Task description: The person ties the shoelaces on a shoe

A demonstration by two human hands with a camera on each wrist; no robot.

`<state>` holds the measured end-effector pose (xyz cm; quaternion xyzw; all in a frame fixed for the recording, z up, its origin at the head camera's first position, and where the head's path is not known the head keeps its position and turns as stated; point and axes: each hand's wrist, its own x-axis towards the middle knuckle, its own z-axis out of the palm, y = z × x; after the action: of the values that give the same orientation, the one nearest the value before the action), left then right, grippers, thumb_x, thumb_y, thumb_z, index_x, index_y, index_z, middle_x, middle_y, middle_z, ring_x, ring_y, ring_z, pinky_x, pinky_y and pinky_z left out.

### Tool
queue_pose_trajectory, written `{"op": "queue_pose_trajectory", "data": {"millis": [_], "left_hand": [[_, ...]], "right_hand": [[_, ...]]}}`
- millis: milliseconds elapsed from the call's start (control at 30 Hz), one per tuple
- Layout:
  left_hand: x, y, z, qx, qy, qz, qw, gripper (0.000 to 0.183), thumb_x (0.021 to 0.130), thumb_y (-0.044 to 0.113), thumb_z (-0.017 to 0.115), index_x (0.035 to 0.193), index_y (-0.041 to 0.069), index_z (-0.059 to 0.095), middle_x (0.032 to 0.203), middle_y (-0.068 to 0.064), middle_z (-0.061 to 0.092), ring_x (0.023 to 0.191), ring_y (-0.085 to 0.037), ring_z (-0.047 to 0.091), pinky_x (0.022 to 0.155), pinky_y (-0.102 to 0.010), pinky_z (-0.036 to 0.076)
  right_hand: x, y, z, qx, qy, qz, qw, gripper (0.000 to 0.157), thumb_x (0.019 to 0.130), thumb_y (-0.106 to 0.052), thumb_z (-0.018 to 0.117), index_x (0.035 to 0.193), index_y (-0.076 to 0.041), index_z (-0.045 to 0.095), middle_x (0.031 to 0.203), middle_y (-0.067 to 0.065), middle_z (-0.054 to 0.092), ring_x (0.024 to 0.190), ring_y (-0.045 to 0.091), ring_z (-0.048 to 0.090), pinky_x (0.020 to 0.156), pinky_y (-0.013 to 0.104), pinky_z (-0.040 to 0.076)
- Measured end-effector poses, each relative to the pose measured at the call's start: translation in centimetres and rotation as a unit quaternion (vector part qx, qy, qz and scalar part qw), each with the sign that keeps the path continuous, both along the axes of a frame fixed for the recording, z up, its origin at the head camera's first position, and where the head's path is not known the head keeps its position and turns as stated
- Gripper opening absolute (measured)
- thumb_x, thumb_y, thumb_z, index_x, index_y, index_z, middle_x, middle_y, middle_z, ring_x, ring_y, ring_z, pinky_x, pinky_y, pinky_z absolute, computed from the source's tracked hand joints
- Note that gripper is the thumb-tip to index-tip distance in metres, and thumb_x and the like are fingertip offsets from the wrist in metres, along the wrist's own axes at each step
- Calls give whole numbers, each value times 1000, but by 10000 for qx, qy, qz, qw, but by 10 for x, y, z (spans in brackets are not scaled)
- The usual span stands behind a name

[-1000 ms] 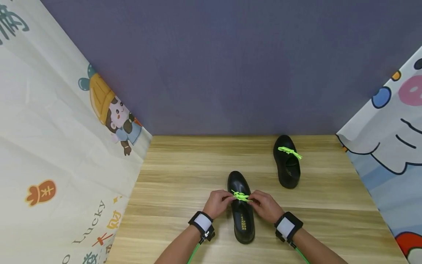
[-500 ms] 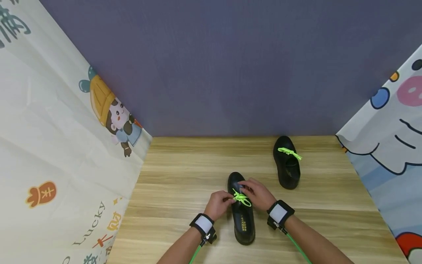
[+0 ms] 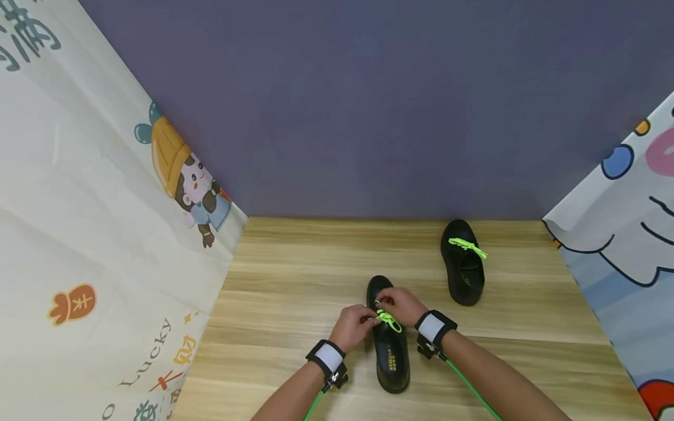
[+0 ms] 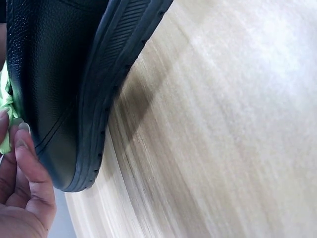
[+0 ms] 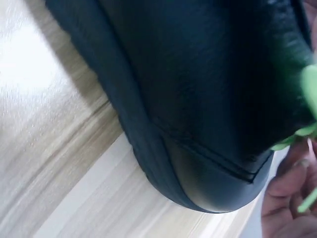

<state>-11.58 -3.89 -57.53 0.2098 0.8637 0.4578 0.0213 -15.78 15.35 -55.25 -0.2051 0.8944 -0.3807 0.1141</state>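
A black leather shoe (image 3: 392, 356) lies between my hands on the wooden surface, its toe pointing away from me. A bright green shoelace (image 3: 388, 320) is knotted across it, with a loop hanging to the right. From the left side, my left hand (image 3: 351, 326) pinches part of the lace between thumb and fingertips. My right hand (image 3: 402, 305) reaches over the front of the shoe and pinches a lace end, whose tip (image 5: 308, 201) sticks out by the fingers in the right wrist view. Fingers partly cover the knot.
A second black shoe (image 3: 466, 280) with a tied green lace (image 3: 467, 247) stands farther back on the right. Behind the wooden surface (image 3: 295, 257) rises a grey-blue panel (image 3: 337, 117). Printed white cloths hang at the left (image 3: 105, 234) and right (image 3: 632, 234). Green cables trail from both wristbands.
My right hand has left the right side of the knot and moved forward and left, over the shoe's front. A loop has come into sight at the right. The left hand keeps its pinch.
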Motion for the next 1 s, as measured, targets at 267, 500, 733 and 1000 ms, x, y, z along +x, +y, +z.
{"op": "queue_pose_trajectory", "data": {"millis": [267, 500, 733, 1000], "left_hand": [[1, 1, 3, -69, -51, -39, 10000, 5, 90, 14, 75, 91, 9, 77, 83, 3, 69, 72, 1, 55, 64, -17, 46], [-2, 0, 6, 44, -36, 40, 10000, 5, 90, 13, 75, 91, 9, 78, 83, 2, 69, 72, 0, 56, 65, -18, 47], [-5, 0, 5, -14, 10, 83, 10000, 6, 90, 14, 76, 91, 8, 77, 85, 1, 71, 74, -1, 57, 67, -18, 48], [-1, 2, 3, 24, -104, 94, 9999, 6, 89, 13, 76, 92, 8, 77, 85, 1, 70, 75, -2, 58, 67, -19, 48]], "right_hand": [[1, 4, 7, -167, 378, -567, 9975, 15, 94, -19, 72, 106, -10, 71, 90, -3, 59, 76, 9, 53, 67, 26, 46], [24, 28, 18, -376, -21, -679, 9970, 15, 96, -26, 70, 93, -14, 62, 77, -6, 58, 68, 9, 51, 60, 25, 45], [48, 31, 8, -344, -275, -470, 9979, 29, 88, -29, 79, 95, -12, 57, 78, -7, 59, 66, 5, 52, 58, 23, 46], [56, 29, 1, -499, 52, -726, 9961, 17, 88, -4, 75, 95, -10, 61, 82, -6, 62, 72, 4, 58, 62, 24, 51]]}}
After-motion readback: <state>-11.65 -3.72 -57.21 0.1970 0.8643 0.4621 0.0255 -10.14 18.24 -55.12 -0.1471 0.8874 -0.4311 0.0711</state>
